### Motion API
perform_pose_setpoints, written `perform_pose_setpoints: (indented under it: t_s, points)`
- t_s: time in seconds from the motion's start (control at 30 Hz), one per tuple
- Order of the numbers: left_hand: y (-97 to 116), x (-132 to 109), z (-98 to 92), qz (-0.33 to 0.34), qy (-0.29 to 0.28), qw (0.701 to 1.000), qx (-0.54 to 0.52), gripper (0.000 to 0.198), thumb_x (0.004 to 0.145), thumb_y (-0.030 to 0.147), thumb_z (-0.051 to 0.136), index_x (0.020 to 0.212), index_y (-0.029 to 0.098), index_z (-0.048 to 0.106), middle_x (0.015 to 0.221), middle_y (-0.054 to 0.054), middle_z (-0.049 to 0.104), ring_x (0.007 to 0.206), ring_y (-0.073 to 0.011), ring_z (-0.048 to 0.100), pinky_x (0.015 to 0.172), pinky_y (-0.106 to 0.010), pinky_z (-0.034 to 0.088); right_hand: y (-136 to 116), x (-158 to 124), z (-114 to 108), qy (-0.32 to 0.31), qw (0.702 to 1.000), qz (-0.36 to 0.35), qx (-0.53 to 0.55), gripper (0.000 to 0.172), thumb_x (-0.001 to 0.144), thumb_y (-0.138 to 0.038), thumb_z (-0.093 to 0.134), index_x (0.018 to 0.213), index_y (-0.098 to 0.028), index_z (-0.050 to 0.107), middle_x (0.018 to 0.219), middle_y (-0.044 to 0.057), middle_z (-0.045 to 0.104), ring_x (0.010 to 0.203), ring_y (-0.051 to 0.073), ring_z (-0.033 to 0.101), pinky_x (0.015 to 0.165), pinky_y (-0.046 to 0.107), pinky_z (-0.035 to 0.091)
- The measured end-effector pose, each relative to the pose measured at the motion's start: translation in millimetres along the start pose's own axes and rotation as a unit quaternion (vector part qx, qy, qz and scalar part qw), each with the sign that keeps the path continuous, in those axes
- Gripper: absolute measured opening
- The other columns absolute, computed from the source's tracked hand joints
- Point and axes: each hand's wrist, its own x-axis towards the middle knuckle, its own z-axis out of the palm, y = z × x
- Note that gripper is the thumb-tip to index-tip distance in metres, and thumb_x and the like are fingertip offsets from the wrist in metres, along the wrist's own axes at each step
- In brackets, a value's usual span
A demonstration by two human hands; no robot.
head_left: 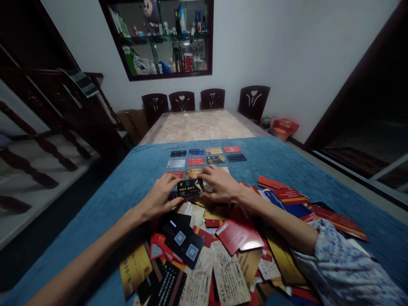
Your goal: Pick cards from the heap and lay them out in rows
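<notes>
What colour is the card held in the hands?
Black with gold writing. The head view shows the card best.

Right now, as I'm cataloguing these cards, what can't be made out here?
Head view:
Small print on the black VIP card, pinched by the left hand: too small.
Whether the right hand grips it: its own fingers cover that end.
Third row of laid-out cards: partly hidden by both hands.
Lower card pile: overlapping, cut off by the bottom edge.
</notes>
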Motion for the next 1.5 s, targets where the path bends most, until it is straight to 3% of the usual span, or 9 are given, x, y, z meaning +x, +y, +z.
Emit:
perform_pose_setpoints:
  t_s: [0.37,0.7,0.9,1.07,1.5]
  points:
    - [-2.2,29.1,-4.1,-0.002,-0.042,0.999,-0.022,0.042,0.079,0.026,0.066,0.12,0.02,0.062,0.115,-0.01,0.059,0.11,-0.0274,0.053,0.098,-0.045,0.045,21.3,7.7,-8.7,-0.031,0.999,0.012,-0.009,0.045,0.077,-0.041,0.075,0.114,-0.016,0.068,0.109,0.013,0.062,0.101,0.028,0.051,0.08,0.038,0.042]
    - [-2.1,81.7,6.8,0.003,-0.065,0.998,0.02,0.047,0.079,0.029,0.068,0.124,0.016,0.061,0.117,-0.012,0.058,0.111,-0.0298,0.05,0.096,-0.043,0.043,59.5,8.5,-21.1,-0.054,0.997,0.056,-0.021,0.045,0.077,-0.04,0.075,0.115,-0.017,0.069,0.113,0.013,0.064,0.108,0.03,0.054,0.081,0.036,0.044]
    - [0.8,117.5,14.3,-0.013,-0.085,0.995,0.06,0.052,0.079,0.036,0.067,0.129,0.024,0.059,0.118,-0.01,0.057,0.114,-0.0304,0.045,0.093,-0.042,0.041,94.2,12.9,-23.6,-0.049,0.997,0.048,-0.044,0.042,0.076,-0.039,0.076,0.111,-0.016,0.071,0.111,0.014,0.066,0.105,0.03,0.056,0.084,0.036,0.043]
    - [4.7,145.1,21.1,-0.037,-0.092,0.991,0.088,0.046,0.08,0.035,0.063,0.124,0.021,0.063,0.123,-0.013,0.057,0.116,-0.0335,0.043,0.094,-0.047,0.038,111.9,21.2,-25.6,-0.067,0.991,0.083,-0.086,0.036,0.076,-0.038,0.075,0.106,-0.017,0.072,0.108,0.014,0.066,0.101,0.031,0.055,0.081,0.037,0.042]
    - [-4.2,200.5,49.5,-0.068,-0.125,0.98,0.139,0.037,0.076,0.033,0.065,0.109,0.016,0.068,0.12,-0.017,0.061,0.12,-0.0389,0.042,0.093,-0.055,0.036,147.2,42.0,-7.0,-0.119,0.974,0.168,-0.095,0.035,0.076,-0.034,0.071,0.108,-0.02,0.072,0.12,0.015,0.063,0.111,0.036,0.052,0.077,0.04,0.047]
